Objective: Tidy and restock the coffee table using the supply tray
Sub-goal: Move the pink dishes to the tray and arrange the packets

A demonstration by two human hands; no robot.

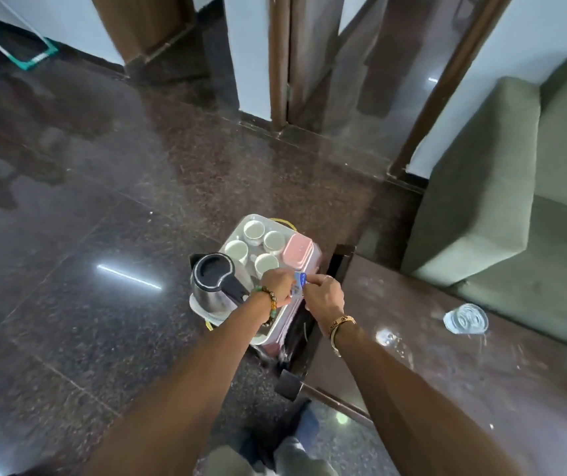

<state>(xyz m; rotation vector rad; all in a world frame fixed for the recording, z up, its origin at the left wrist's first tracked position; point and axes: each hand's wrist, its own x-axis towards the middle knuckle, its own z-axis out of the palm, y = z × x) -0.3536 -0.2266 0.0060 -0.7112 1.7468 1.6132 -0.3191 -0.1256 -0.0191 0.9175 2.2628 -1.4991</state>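
Supply tray (258, 217), centre frame, holds four white cups (254, 231) and one pink box (297, 249), with one kettle (211, 280) at its left. Above it, left hand (277, 281) and right hand (323, 297) together pinch one blue packet (300, 281). One clear bottle (466, 319) lies on the counter (412, 338), right.

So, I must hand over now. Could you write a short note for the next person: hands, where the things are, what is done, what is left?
Left hand and right hand: both pinch one small blue packet above the near part of the supply tray.
Tray: beside the end of the coffee table; it holds four white cups and a pink box, with the kettle at its left side.
Table: a clear container, bottle or glass, I cannot tell.
Done: cannot judge from this view.
Left: the packet, cups, box and kettle are not yet on the table.
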